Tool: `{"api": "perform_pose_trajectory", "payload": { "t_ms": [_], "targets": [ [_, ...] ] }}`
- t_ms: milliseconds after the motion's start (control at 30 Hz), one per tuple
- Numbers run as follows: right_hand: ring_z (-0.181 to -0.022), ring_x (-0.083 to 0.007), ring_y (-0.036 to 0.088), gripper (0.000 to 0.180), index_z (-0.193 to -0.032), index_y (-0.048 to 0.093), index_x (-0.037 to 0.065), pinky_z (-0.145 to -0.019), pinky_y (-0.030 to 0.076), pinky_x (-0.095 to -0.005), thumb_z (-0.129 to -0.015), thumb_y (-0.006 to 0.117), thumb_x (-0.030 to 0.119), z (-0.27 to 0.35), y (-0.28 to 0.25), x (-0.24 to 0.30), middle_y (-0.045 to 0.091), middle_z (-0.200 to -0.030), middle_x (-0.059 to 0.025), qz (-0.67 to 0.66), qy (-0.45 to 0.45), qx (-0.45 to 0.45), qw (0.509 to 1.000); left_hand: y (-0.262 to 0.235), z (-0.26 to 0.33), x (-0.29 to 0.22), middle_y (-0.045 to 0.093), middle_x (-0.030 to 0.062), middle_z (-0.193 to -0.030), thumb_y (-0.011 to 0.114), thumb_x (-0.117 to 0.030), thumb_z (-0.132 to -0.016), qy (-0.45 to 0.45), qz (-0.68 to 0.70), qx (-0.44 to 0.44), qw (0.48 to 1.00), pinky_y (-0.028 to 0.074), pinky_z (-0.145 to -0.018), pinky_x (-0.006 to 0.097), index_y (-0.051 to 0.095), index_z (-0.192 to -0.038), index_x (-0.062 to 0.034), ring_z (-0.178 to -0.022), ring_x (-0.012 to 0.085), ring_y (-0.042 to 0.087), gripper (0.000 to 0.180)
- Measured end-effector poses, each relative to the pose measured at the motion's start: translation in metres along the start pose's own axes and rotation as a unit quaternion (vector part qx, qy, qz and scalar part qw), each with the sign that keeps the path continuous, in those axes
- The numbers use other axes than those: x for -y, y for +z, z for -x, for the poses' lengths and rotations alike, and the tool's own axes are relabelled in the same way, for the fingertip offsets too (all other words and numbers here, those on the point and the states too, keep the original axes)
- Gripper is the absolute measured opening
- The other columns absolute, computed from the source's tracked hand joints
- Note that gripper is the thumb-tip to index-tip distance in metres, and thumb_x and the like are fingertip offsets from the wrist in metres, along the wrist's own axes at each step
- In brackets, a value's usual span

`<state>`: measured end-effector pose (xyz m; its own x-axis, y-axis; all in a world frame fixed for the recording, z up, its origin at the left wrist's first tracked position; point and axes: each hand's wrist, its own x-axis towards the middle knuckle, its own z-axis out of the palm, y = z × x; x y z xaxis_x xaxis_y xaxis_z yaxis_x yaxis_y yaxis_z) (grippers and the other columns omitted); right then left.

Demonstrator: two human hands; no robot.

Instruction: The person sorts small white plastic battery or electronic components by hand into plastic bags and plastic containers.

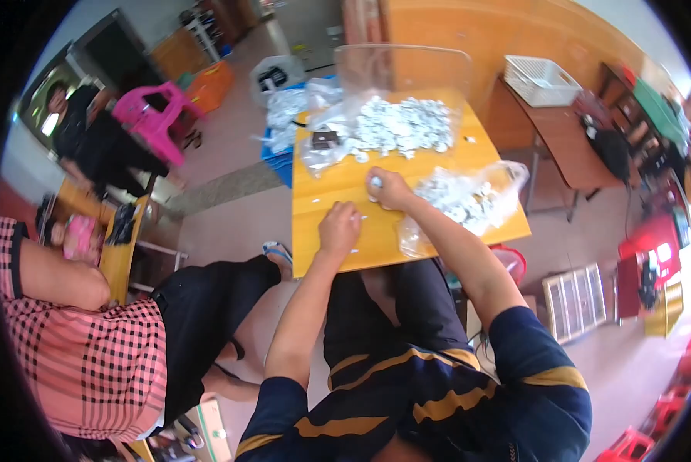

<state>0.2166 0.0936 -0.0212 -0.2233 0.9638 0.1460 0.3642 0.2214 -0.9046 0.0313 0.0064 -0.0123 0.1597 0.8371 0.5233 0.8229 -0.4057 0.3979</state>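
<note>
Grip of right hand [390,189] around white piece [375,182], grip of left hand [339,229] unclear, any lettering on dark box [325,140] illegible

Legible text, labels, numbers or signs: none. The pale carton [213,423] at the lower left carries a small green mark, possibly printed; its form cannot be resolved. The dark, yellow-striped shirt [438,408] shows a small pale marking near the lower edge of the view, likewise unreadable.
</note>
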Motion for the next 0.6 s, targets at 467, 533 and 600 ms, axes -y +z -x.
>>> {"api": "perform_pose_trajectory", "payload": {
  "t_ms": [467, 533, 600],
  "targets": [
    [-0.059, -0.0025, 0.053, 0.012, -0.106, 0.059, 0.016, -0.046, 0.04, -0.0176, -0.1, 0.068, 0.022, 0.079, -0.219, 0.098, 0.064, -0.094, 0.0015, -0.31, -0.003, 0.05, 0.95, -0.07, -0.086, -0.155, 0.065, -0.0029, -0.083, 0.073, -0.019, -0.095, -0.119, 0.553, 0.254, 0.784, 0.045, -0.062, 0.022, 0.071, -0.096, -0.0062, -0.068, 0.0041, 0.054, 0.013],
    [-0.062, -0.0045, 0.056, 0.013, -0.106, 0.061, 0.015, -0.048, 0.043, -0.0202, -0.099, 0.069, 0.022, 0.1, -0.236, 0.082, 0.062, -0.09, 0.002, -0.211, 0.066, 0.094, 0.971, -0.064, -0.086, -0.176, 0.065, -0.0032, -0.086, 0.071, -0.02, -0.096, -0.066, 0.534, 0.336, 0.773, 0.046, -0.064, 0.022, 0.072, -0.1, -0.008, -0.072, 0.004, 0.055, 0.013],
    [-0.066, -0.0073, 0.059, 0.013, -0.104, 0.064, 0.013, -0.053, 0.048, -0.0235, -0.097, 0.07, 0.022, 0.108, -0.236, 0.064, 0.062, -0.088, 0.0018, -0.101, 0.116, 0.137, 0.979, -0.032, -0.082, -0.181, 0.067, -0.0012, -0.087, 0.072, -0.021, -0.095, 0.021, 0.463, 0.372, 0.804, 0.05, -0.069, 0.027, 0.072, -0.098, -0.0068, -0.075, 0.0079, 0.058, 0.015]
  ]
}}
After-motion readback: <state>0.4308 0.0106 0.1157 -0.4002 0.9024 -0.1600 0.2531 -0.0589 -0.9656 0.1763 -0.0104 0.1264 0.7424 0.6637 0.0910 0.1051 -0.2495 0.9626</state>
